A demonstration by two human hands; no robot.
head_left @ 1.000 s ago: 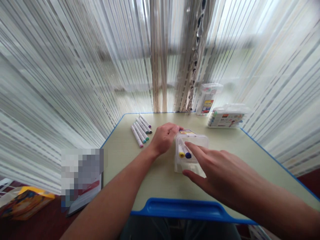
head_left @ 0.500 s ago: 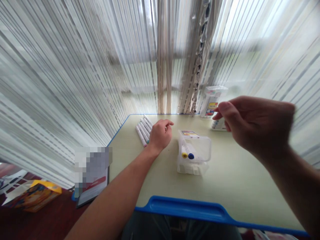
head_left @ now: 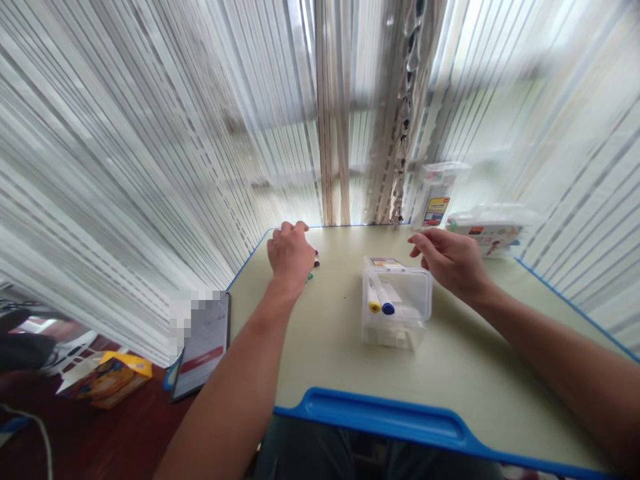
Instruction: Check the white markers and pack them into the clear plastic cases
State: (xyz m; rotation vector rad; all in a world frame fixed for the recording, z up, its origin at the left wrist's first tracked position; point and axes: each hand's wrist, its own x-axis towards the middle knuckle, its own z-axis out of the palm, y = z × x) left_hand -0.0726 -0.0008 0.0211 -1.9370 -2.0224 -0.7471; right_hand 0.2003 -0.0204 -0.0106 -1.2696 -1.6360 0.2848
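Observation:
My left hand (head_left: 291, 257) is on the table's far left part, its fingers bent down over a group of markers (head_left: 317, 259). Only a few dark and green marker ends show past its right side; its fingertips are hidden. A clear plastic case (head_left: 395, 333) stands open mid-table, holding a white marker with a yellow end (head_left: 375, 307) and another with a blue end (head_left: 388, 309). Just beyond the case's right side hovers my right hand (head_left: 450, 260), fingers curled towards the thumb, with nothing visible between them.
A tall clear box (head_left: 434, 197) and a wider clear package (head_left: 493, 237) stand at the back right. On the left edge lies a tablet (head_left: 205, 350). A blue pencil trough (head_left: 380, 421) runs along the front. String curtains (head_left: 280, 120) hang behind the table.
My left hand has moved left onto the markers and now covers most of them. My right hand has moved away from me and lower, nearer the case. The view has shifted slightly.

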